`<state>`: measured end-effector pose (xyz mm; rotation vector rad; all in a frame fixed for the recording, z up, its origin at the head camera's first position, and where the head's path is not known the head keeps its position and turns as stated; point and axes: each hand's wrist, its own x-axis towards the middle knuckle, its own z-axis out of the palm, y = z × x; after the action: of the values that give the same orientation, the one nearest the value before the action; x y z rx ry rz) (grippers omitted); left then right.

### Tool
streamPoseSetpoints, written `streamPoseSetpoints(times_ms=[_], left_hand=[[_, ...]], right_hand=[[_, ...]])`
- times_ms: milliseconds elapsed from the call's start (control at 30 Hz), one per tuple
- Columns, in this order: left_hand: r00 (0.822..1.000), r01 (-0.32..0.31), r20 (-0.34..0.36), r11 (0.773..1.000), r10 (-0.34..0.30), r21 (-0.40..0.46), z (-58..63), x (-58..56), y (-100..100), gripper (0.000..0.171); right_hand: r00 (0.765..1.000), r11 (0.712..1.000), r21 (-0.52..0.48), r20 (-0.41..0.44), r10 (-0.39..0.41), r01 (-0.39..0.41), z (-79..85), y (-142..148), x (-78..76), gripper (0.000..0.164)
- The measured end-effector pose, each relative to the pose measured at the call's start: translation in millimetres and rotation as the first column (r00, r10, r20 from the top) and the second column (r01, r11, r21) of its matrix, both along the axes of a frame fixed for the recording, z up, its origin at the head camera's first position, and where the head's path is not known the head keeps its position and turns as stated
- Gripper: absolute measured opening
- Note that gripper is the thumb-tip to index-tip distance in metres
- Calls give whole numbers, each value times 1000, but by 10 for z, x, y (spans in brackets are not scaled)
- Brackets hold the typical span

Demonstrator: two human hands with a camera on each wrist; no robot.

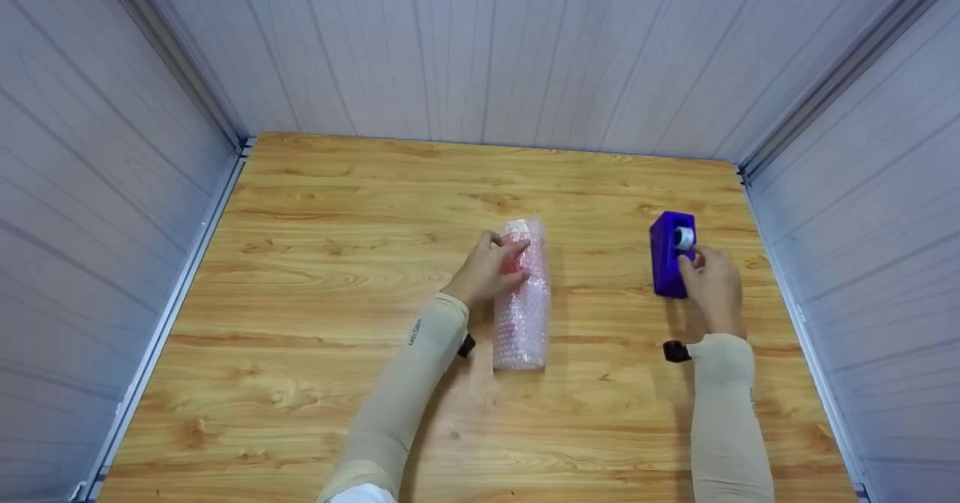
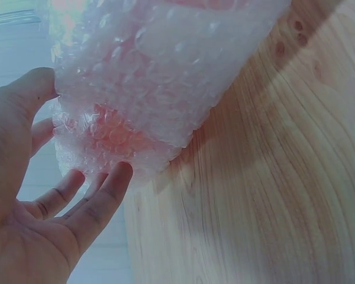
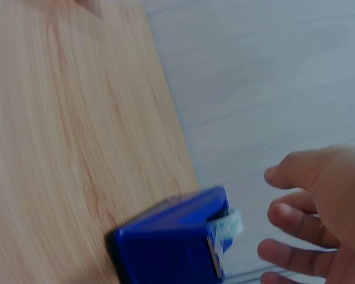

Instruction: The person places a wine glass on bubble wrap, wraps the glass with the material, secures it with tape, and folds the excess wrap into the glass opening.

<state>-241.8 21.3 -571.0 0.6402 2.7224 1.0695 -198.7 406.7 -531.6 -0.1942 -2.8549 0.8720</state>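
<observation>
- Surface (image 1: 322, 278): wood-grain, bounded by pale panelled walls (image 1: 450, 45) at the far edge and on both sides.
- Bubble-wrapped package (image 1: 521, 308): lies near the middle of the surface, its length running away from the person. Something red shows through the clear wrap; I cannot tell what it is.
- Left hand (image 1: 487, 270): reaches in from the package's left side and touches its far half. The fingers are spread and fairly straight, resting against the wrap without closing round it.
- Tape dispenser (image 1: 667, 259): blue, stands to the right of the package, well apart from it. A white roll of tape (image 1: 684, 237) sits in it.
- Right hand (image 1: 716, 281): is just beside the dispenser's right side, near the tape. From the right wrist, the fingers are released, slightly bent, with a gap between them and the dispenser.
- Sleeves (image 1: 401, 398): beige, covering both forearms up to the wrists. A small black object (image 1: 676, 350) protrudes beside the right cuff.
</observation>
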Motion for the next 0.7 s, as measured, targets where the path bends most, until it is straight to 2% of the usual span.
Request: streamPoseSetpoints(times_ms=[100,200,400,700], left_hand=[[1000,-8,28,1000,8,9,8,-4,4,59],[999,-13,34,1000,13,9,19,-5,5,60],[1000,-5,25,1000,4,22,11,-3,-7,60],[999,24,-30,1000,-23,20,3,-21,-12,59]], right_hand=[[996,999,6,87,-32,32,7,117,-8,50],[991,1000,-7,129,-26,28,-27,178,-17,51],[991,999,-36,128,-22,27,-134,181,-29,46],[980,985,-81,146,-138,151,-134,166,-59,41]])
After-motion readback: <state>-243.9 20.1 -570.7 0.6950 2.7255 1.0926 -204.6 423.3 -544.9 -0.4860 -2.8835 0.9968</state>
